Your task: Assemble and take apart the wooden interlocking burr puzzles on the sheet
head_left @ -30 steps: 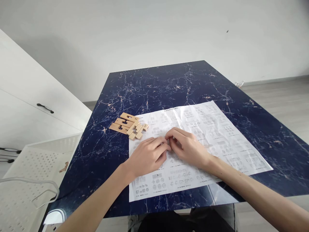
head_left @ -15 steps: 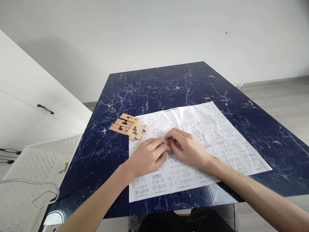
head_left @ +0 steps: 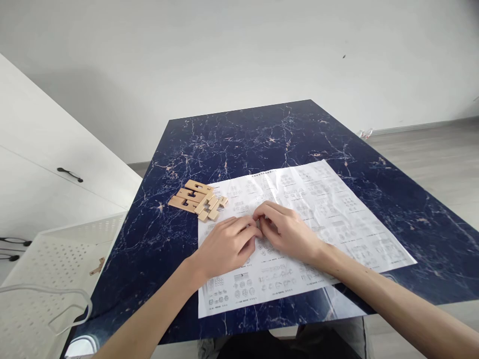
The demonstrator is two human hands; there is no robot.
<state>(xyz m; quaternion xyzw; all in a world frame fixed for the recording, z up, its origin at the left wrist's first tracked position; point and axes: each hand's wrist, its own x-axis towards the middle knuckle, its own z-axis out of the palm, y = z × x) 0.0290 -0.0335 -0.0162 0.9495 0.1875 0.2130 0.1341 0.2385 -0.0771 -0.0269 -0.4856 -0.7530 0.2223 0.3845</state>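
A creased white instruction sheet (head_left: 348, 224), printed with rows of small diagrams, lies on the dark blue marbled table (head_left: 239, 144). Both hands rest over its middle, fingertips meeting. My left hand (head_left: 230, 244) is closed with its fingers curled inward. Against it, my right hand (head_left: 286, 227) is closed too, thumb and fingers pinched together. Whatever sits between the fingertips is hidden. Beyond my left hand, at the sheet's upper left corner, lie flat slotted wooden puzzle pieces (head_left: 187, 193) marked with numbers. Small notched wooden blocks (head_left: 211, 207) lean or lie against them.
On the left stands a white perforated rack (head_left: 48, 269) with a pale cable (head_left: 45, 288) over it and a small wooden piece (head_left: 98, 267) inside. A white cabinet with a black handle (head_left: 70, 174) is behind. A white wall (head_left: 224, 55) rises past the table's far edge.
The view has shifted slightly, so the table and sheet appear a little lower and further left. Both hands keep nearly the same pose, fingertips still together.
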